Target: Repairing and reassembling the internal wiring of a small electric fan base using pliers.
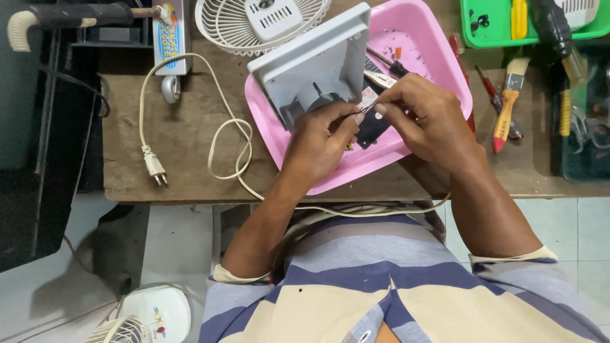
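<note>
My left hand (321,136) and my right hand (422,114) meet over a pink plastic tray (422,28), fingertips together on a small black flat part (372,129) with a pale label. A thin metal piece runs between the fingers; which hand holds it is unclear. A grey square fan housing (311,60) leans in the tray just behind my left hand. A dark-handled screwdriver (391,63) lies in the tray beyond my right hand.
A white fan grille (229,25) lies at the back of the wooden table (184,133). A cream power cord with plug (154,166) loops on the left. A paintbrush (508,101), red screwdrivers (489,86) and a green tray (492,28) sit on the right.
</note>
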